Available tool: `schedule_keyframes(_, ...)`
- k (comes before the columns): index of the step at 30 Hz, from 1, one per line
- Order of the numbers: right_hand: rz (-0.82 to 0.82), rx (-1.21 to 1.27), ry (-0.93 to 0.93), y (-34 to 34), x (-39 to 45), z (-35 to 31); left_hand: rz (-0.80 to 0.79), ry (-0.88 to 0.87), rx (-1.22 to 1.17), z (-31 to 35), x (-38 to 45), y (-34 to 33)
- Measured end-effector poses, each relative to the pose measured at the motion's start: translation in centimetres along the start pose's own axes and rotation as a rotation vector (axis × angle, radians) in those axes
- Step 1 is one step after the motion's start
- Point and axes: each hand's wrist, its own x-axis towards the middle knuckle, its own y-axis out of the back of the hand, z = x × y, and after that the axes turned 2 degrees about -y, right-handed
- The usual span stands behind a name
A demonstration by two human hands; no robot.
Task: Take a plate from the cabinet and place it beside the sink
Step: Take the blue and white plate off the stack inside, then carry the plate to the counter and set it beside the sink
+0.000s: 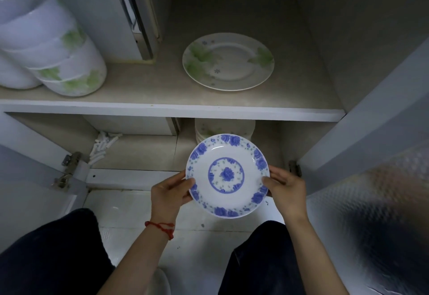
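Blue-floral plate (227,175): white w/ blue flower rim & centre ring, held face-up in front of the open cabinet (171,108), over the floor, below the shelf's front edge. Left hand (168,193): fingers gripping plate's left rim, thumb on top; red string at wrist. Right hand (286,190): fingers gripping right rim. Upper shelf: green-leaf plate (228,61) flat, centre-right; stacked bowls (54,48) tilted at left front corner. Lower compartment: plate stack (224,128) behind held plate, partly hidden.
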Motion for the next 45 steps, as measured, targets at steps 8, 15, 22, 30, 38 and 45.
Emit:
schedule_keyframes(8,0.043,0.008,-0.034,-0.3,-1.2,-1.4,-0.010,0.015,0.027,1.8,0.2,-0.4)
schedule_keyframes(15,0.139,-0.120,-0.150,1.0,-5.0,-4.6,-0.008,0.139,0.087,4.6,-2.7,-1.2)
schedule_keyframes(22,0.198,-0.075,-0.194,2.4,-10.7,-9.4,-0.033,0.229,0.124,9.5,-7.5,-0.9)
schedule_keyframes(30,0.210,-0.116,-0.224,5.2,-16.9,-16.5,-0.064,0.307,0.152,17.0,-14.8,-0.8)
schedule_keyframes(38,0.231,-0.089,-0.263,7.7,-23.5,-25.3,-0.024,0.305,0.199,25.7,-22.1,-0.8)
schedule_keyframes(45,0.194,-0.056,-0.276,10.1,-28.8,-33.5,-0.064,0.239,0.207,34.4,-27.3,-1.4)
